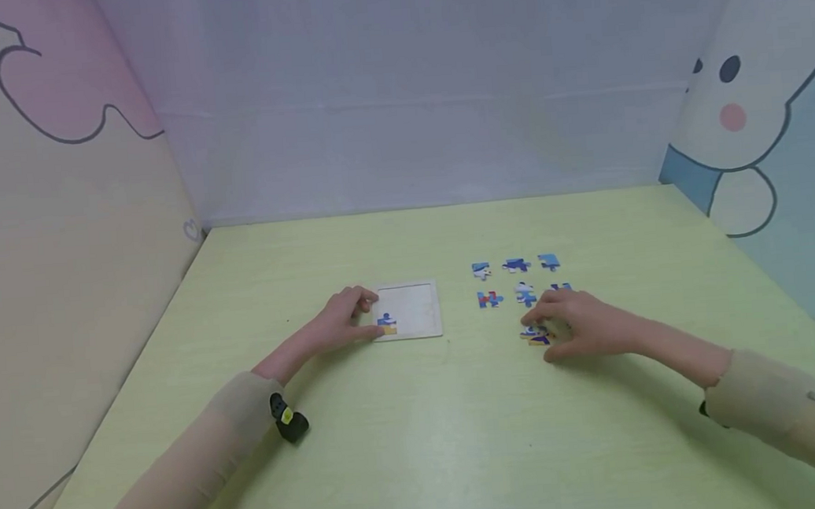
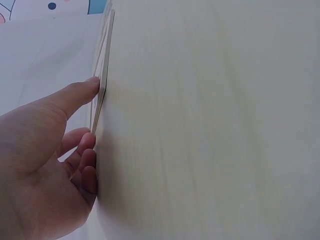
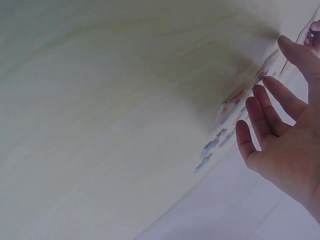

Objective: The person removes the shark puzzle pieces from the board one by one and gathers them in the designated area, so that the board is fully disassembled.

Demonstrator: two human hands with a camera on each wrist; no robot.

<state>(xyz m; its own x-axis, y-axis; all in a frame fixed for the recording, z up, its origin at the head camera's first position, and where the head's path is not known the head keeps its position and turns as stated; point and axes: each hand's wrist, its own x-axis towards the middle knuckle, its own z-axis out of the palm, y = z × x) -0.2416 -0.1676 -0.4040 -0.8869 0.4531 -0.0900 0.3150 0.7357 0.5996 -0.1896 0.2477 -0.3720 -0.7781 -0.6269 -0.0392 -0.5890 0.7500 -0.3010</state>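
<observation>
My left hand holds the left edge of a small pale puzzle tray, its thumb on the rim and its other fingers curled at the side. One puzzle piece with blue and yellow on it lies in the tray's near left corner. Over on the right, my right hand hovers low with fingers and thumb spread about blue and yellow pieces, partly hidden by it. In the right wrist view a gap shows between thumb and forefinger, and no piece is seen gripped there.
Loose puzzle pieces lie in rows beyond the right hand, among them a dark blue one, a light blue one and a red and blue one. The pale yellow-green table meets a cloth-covered wall at the back.
</observation>
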